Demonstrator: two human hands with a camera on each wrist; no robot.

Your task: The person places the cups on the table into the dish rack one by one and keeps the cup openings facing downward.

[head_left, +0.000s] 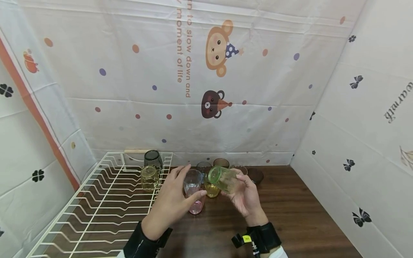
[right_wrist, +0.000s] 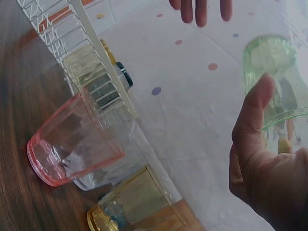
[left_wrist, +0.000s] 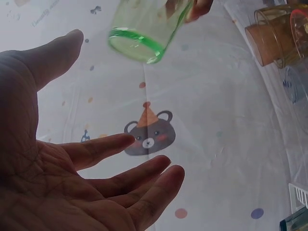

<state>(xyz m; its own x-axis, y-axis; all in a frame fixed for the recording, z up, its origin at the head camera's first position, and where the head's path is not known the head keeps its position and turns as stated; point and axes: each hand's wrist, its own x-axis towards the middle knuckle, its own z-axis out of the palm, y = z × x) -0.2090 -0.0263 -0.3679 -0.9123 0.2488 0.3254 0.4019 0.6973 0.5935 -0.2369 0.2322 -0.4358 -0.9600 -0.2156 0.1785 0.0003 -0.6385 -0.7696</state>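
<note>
Right hand [head_left: 246, 196]: fingers curled round a clear green glass tumbler [head_left: 222, 179], held tilted on its side above the dark wooden table [head_left: 290, 211], mouth toward the left hand [head_left: 174, 200].
Left hand: open, fingers extended, holding nothing, just beside the tumbler's mouth and over a clear pink glass tumbler [head_left: 193, 195].
Cluster: yellow, brown and clear glasses stand close together under both hands.
White wire dish rack [head_left: 106, 204]: to the left, holding an amber ribbed glass [head_left: 149, 178] and a dark smoky glass [head_left: 153, 158].
Risk: the tumbler probably slips if its smooth, tilted wall gets loose; a low hand could knock the crowded glasses.
</note>
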